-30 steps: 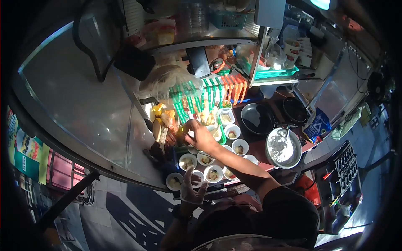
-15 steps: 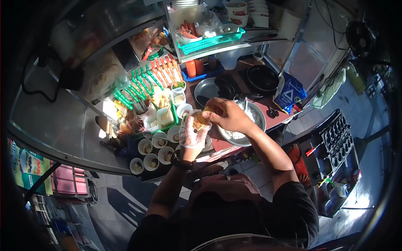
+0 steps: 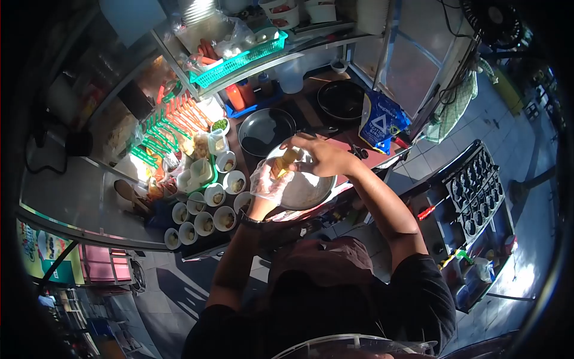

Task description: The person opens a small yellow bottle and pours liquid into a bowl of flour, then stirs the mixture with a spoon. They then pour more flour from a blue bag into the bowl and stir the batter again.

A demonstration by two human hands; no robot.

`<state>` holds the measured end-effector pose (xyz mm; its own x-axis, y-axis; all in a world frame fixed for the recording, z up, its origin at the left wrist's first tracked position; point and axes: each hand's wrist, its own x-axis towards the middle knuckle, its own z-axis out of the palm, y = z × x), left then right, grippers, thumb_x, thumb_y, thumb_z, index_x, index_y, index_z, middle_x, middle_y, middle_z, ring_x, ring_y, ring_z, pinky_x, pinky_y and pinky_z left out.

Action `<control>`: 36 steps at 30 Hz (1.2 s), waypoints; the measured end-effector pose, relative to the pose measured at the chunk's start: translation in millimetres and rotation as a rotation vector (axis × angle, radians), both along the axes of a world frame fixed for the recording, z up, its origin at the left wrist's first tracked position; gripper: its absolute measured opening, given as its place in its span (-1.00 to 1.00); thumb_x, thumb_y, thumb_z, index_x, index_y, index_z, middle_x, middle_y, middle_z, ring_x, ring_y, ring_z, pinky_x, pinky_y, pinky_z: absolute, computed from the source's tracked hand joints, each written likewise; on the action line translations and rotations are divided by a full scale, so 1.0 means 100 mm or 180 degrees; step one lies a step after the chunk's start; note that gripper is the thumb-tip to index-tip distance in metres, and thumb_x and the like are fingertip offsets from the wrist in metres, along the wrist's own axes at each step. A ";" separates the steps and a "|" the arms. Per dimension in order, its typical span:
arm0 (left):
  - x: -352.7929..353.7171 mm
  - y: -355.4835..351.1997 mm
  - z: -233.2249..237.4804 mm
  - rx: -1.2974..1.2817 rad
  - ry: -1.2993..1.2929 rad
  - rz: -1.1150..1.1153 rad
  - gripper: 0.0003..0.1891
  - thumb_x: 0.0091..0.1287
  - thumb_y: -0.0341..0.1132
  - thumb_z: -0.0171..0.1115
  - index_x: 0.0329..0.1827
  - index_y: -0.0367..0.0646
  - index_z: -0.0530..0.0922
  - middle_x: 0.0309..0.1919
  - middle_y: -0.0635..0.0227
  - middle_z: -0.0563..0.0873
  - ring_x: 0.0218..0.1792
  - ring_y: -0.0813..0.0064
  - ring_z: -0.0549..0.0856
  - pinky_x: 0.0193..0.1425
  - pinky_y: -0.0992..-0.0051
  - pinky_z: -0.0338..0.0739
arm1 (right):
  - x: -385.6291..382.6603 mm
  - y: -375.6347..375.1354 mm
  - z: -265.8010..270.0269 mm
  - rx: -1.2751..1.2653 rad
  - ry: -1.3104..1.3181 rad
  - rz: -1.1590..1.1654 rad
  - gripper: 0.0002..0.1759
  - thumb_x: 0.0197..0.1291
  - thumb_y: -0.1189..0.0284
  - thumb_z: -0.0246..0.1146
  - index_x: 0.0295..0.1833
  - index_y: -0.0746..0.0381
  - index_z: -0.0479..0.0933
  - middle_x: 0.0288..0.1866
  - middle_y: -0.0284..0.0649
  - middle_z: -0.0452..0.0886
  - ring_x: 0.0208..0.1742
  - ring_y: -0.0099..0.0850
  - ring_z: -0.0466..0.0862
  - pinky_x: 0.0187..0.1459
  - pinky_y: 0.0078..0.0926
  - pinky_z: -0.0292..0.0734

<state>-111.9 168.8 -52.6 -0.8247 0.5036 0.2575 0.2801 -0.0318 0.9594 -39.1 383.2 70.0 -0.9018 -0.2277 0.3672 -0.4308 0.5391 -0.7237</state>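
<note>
My left hand (image 3: pixel 268 182), in a clear plastic glove, is closed round a small amber-yellow container (image 3: pixel 281 167). From the right, my bare right hand (image 3: pixel 326 158) reaches over with its fingers closed on the container's top end. Its exact kind I cannot tell. Both hands are above the near part of a wide metal bowl (image 3: pixel 306 194), which they partly cover. Left of my gloved hand stand several white cups (image 3: pixel 204 224) with small pieces of food inside.
Behind the hands lie a grey frying pan (image 3: pixel 266 133) and a black pan (image 3: pixel 341 100). A blue packet (image 3: pixel 382 122) stands at the right beside scissors (image 3: pixel 359 152). Sauce bottles (image 3: pixel 235 97) sit in a blue tray. Above is a shelf with a green basket (image 3: pixel 239 61).
The view has turned and shifted, so the counter appears further left and tilted. Both hands stay together on the amber container, and the right hand's fingers now wrap over its top.
</note>
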 end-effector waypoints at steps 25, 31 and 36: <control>-0.59 -0.36 0.74 -0.1050 0.1701 -0.0716 -0.46 0.02 -0.55 0.55 0.12 -0.10 0.62 0.03 0.25 0.74 0.06 0.20 0.72 0.17 0.28 0.62 | -0.10 -0.42 -1.10 -0.3159 -0.1409 -0.0346 -0.72 0.45 0.67 0.21 0.22 0.38 0.51 0.11 -0.14 0.63 0.07 -0.33 0.76 0.18 -0.39 0.71; -0.78 -0.34 0.83 -0.0843 0.2303 -0.1211 -0.57 0.03 -0.59 0.43 0.02 -0.14 0.67 0.00 0.22 0.75 0.07 0.12 0.72 0.19 0.25 0.63 | -0.04 -0.61 -1.21 -0.3788 -0.1552 -0.0232 -0.67 0.43 0.72 0.20 0.26 0.42 0.44 0.29 -0.06 0.55 0.25 -0.20 0.69 0.41 -0.24 0.58; -0.80 -0.32 0.91 -0.0826 0.2567 -0.1450 -0.61 0.13 -0.55 0.38 0.06 -0.11 0.67 0.03 0.20 0.73 0.09 0.06 0.70 0.20 0.20 0.61 | 0.02 -0.71 -1.22 -0.3992 -0.1455 -0.0295 -0.60 0.36 0.77 0.22 0.28 0.42 0.42 0.26 -0.06 0.57 0.26 -0.21 0.68 0.44 -0.24 0.54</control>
